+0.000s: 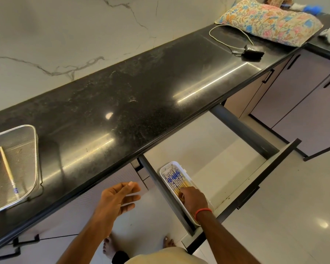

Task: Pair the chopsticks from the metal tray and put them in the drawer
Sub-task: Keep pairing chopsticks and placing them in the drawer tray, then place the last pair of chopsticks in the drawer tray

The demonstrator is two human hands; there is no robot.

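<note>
Reaching down into the open drawer [242,168], the right hand [193,200] has its fingers curled onto the chopsticks [176,180] lying in a white plastic tray [165,169] – a packed bundle, yellow shafts with blue-and-white patterned ends, too many and too close to count. That white tray is the only container in the drawer, tucked against its left wall. A red band [203,212] sits on that wrist. The left hand [118,197] hovers just below the edge of the surface [122,96], fingers loosely spread, holding nothing. Over on the far left of the black surface, the metal mesh tray [27,149] shows three chopsticks [0,168]: two side by side, one angled away from them. Further back on the surface: one floral pillow [271,21], one white cable [231,35] and one small black device [252,52].
</note>
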